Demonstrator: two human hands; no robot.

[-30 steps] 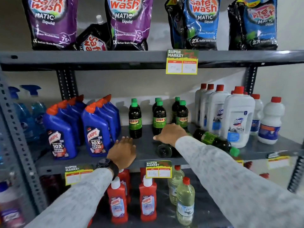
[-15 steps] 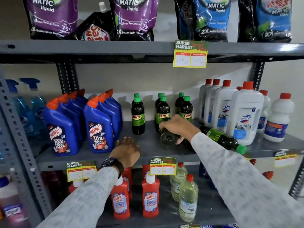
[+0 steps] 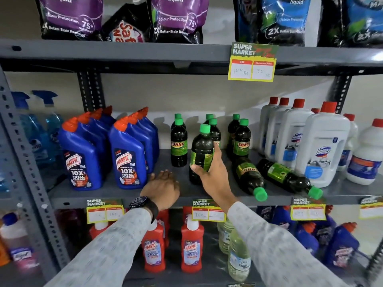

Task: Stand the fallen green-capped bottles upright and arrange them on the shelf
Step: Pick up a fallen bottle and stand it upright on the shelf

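Note:
My right hand (image 3: 211, 172) grips a dark green-capped bottle (image 3: 202, 150) held upright, its base at the grey middle shelf (image 3: 186, 191), in front of the standing bottles. Several more green-capped bottles (image 3: 178, 141) stand upright behind it in rows. Two green-capped bottles lie on their sides to the right, caps toward the shelf edge: one (image 3: 249, 178) just right of my wrist, another (image 3: 288, 178) beside the white jugs. My left hand (image 3: 162, 188) rests flat on the shelf's front, fingers spread, holding nothing.
Blue Harpic bottles (image 3: 126, 154) stand left of the green-capped group, white Domex jugs (image 3: 323, 146) to the right. Detergent pouches (image 3: 178, 17) hang over the shelf above. Red bottles (image 3: 192, 249) fill the shelf below. Price tags (image 3: 208, 211) line the shelf edge.
My right hand lifted the fallen bottle off its side and turned it upright in front of the middle row. My left hand stayed on the shelf edge. The camera moved closer.

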